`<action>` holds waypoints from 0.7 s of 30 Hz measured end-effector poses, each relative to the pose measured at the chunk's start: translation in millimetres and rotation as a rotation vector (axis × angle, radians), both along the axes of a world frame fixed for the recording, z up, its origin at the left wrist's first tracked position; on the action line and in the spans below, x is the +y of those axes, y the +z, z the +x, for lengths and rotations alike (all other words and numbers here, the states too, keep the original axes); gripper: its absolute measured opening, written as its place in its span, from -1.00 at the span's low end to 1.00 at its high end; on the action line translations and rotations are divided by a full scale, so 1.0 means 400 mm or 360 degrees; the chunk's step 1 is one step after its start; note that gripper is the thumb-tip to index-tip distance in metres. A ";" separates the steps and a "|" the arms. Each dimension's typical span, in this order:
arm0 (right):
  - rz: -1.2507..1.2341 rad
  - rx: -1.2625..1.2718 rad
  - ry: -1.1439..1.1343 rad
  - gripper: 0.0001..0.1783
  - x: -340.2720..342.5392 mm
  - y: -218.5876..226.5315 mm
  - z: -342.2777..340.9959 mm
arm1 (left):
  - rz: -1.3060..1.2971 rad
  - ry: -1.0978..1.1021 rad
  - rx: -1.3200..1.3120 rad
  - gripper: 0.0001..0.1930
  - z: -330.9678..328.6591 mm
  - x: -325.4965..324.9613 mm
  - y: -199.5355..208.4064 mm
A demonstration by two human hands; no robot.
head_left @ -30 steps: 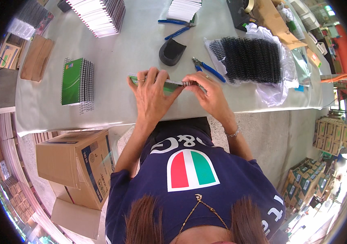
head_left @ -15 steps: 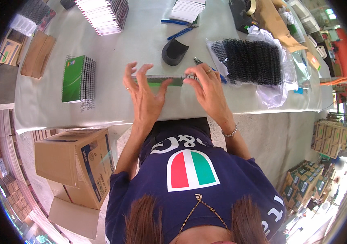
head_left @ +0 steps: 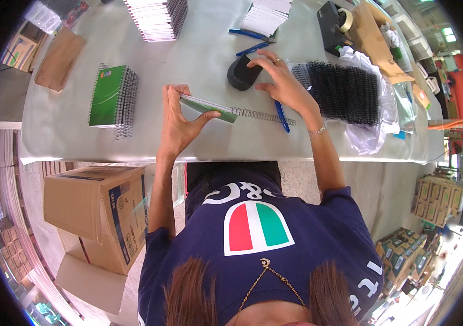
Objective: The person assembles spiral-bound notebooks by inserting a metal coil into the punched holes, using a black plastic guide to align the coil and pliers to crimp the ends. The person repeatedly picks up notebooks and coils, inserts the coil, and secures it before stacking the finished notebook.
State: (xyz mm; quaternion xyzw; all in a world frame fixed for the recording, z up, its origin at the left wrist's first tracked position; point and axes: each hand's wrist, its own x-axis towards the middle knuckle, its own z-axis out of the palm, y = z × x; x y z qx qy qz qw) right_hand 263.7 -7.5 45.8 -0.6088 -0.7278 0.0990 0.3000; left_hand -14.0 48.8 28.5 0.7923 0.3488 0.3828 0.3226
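My left hand (head_left: 176,117) is closed on a small green notebook (head_left: 208,108), tilted with its spine edge facing up, thumb on the near cover. A spiral wire coil (head_left: 264,115) runs partly along that edge, its loose end sticking out to the right over the table. My right hand (head_left: 285,81) is open, thumb and fingers apart, beside a black dome-shaped object (head_left: 242,73); the fingertips overlap its right edge, and I cannot tell whether they touch it. Blue-handled pliers (head_left: 282,117) lie below that hand, partly hidden by the coil's end.
Green spiral notebooks (head_left: 107,98) are stacked at left. Behind stand piles of white-paged notebooks (head_left: 158,19) and blue-handled cutters (head_left: 253,42). Black coils (head_left: 342,92) lie on plastic wrap at right, near a tape dispenser (head_left: 333,27). A cardboard box (head_left: 93,212) sits below the table's front edge.
My right hand has left the notebook's coil and moved up to the black dome-shaped object. The coil's free end now shows. My left hand keeps the notebook, now tilted down to the right.
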 end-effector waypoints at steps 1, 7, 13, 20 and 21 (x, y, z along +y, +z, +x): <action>-0.0060 -0.0002 0.0059 -0.56 0.013 -0.019 0.013 | -0.0011 0.0000 0.0022 -0.29 -0.003 0.005 0.000; -0.0528 0.0061 -0.0166 -0.71 0.017 0.033 -0.079 | -0.0033 0.0044 -0.0091 -0.21 -0.016 0.008 -0.049; -0.0120 -0.0264 0.0058 -0.54 0.029 -0.014 -0.033 | -0.0089 0.0024 -0.0089 -0.15 -0.012 0.002 -0.044; -0.0421 -0.0131 0.0088 -0.44 0.036 -0.003 -0.061 | 0.0032 0.0039 -0.0023 -0.10 -0.011 0.008 -0.043; -0.0346 -0.0100 0.0141 -0.44 0.040 -0.016 -0.057 | 0.0018 0.0029 -0.0052 -0.11 -0.010 0.010 -0.044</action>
